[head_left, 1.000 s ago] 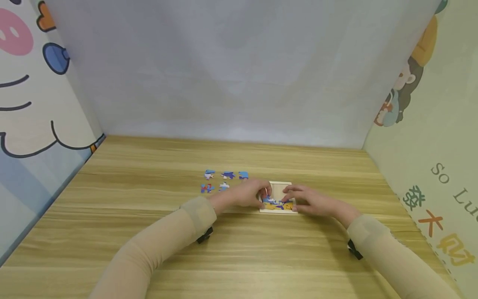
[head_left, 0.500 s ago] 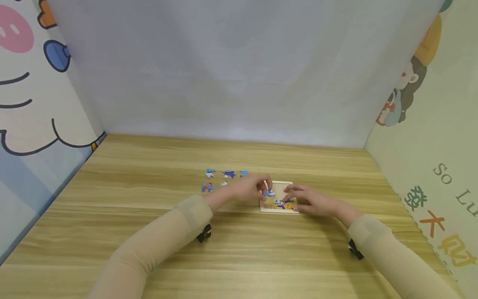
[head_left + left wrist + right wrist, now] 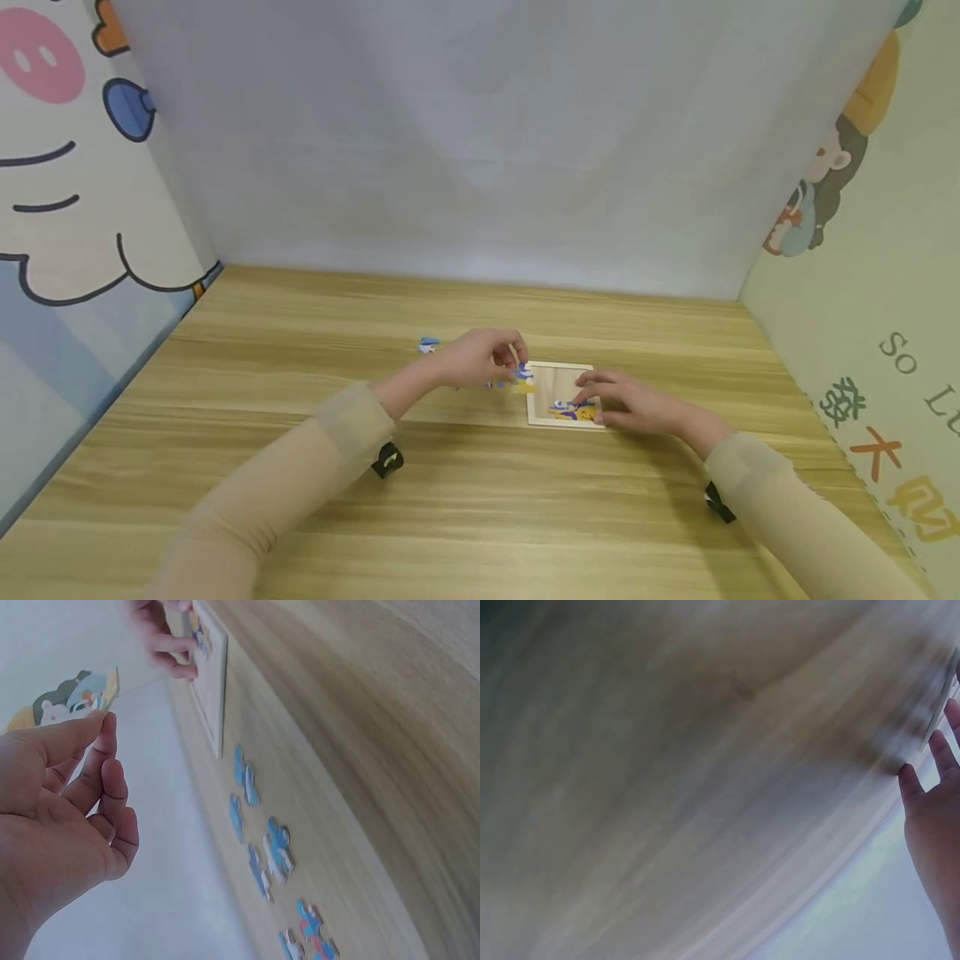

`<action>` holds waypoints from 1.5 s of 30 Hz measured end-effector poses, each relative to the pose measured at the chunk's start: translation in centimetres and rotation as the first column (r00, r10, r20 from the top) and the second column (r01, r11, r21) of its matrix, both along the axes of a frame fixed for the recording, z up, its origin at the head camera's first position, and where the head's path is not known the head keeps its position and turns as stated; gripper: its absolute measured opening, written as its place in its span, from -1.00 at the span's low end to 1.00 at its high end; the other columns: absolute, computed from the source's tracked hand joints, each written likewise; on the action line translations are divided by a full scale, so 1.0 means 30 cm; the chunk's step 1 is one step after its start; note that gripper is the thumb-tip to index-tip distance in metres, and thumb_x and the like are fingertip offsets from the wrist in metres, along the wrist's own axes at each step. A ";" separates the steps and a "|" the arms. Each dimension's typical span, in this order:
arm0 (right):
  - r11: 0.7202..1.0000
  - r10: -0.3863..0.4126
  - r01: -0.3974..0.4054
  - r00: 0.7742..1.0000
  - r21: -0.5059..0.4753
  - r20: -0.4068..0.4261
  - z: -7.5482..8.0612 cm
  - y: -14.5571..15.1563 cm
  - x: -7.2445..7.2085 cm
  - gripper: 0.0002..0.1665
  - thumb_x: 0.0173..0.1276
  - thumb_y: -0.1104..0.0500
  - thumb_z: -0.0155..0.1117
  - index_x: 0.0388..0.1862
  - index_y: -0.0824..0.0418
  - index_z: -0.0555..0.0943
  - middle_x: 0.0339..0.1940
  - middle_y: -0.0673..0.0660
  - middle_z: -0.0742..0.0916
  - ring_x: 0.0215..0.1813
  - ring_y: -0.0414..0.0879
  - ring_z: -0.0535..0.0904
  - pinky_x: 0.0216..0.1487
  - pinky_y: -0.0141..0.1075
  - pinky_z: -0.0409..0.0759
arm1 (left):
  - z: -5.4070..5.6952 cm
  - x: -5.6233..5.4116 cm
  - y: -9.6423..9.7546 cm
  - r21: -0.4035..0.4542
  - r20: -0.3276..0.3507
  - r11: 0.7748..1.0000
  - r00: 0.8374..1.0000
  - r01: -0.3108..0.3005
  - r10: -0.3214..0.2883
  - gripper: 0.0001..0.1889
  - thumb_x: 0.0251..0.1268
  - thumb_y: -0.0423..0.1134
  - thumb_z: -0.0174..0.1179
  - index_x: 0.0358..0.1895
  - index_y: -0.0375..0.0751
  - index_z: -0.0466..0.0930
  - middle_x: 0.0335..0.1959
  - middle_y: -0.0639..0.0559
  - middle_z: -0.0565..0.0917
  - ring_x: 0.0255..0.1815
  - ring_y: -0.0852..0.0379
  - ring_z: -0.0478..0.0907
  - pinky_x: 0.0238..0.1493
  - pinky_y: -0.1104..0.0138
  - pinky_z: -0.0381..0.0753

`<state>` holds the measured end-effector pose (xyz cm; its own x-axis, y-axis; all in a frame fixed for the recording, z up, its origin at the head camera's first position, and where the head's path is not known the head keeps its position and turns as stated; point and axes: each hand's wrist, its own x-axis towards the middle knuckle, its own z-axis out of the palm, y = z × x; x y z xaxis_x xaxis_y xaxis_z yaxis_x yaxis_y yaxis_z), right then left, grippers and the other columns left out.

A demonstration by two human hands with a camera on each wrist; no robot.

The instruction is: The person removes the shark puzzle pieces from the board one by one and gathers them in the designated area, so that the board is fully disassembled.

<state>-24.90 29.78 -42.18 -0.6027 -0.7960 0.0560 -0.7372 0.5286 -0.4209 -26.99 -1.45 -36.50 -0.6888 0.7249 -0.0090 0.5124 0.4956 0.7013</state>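
Note:
My left hand [image 3: 478, 358] pinches a jigsaw piece [image 3: 524, 384] between thumb and fingertips, raised beside the left rim of a small wooden puzzle tray [image 3: 530, 404]. The piece is blue, white and yellow in the head view; the left wrist view catches the held piece [image 3: 112, 687] almost edge-on. At the tray's right side, my right hand [image 3: 637, 406] rests with its fingers spread over the rim and the fitted pieces [image 3: 573, 411]. Those pieces, yellow and blue, lie along the tray's lower right; bare wood shows across the remainder of its floor.
Loose blue, white and red jigsaw pieces [image 3: 276, 851] lie on the table left of the tray. In the head view my left hand and forearm hide most of them, leaving one piece [image 3: 428, 344] showing. A grey-white cloth backdrop [image 3: 480, 167] stands behind the table.
The left hand has lifted a piece out of the tray's left side and carried it up and left, baring wood there. My right hand has stayed on the tray's right side.

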 end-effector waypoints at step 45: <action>0.998 -0.026 0.024 0.999 0.054 0.032 0.002 0.006 -0.002 -0.70 0.37 0.16 0.18 0.08 0.06 0.53 0.30 0.23 0.43 0.35 0.19 0.28 0.30 0.13 0.24 | -0.182 0.008 -0.421 -0.001 0.088 0.999 0.995 -0.049 0.049 -0.83 0.18 -0.50 0.19 -0.16 -0.35 0.52 -0.32 -0.05 0.58 -0.26 0.15 0.50 -0.14 0.36 0.56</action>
<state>-24.95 29.97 -42.11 -0.6231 -0.7822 -0.0065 -0.7098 0.5689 -0.4155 -26.73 -14.08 -41.95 -0.7202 0.6902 -0.0702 0.4236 0.5176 0.7434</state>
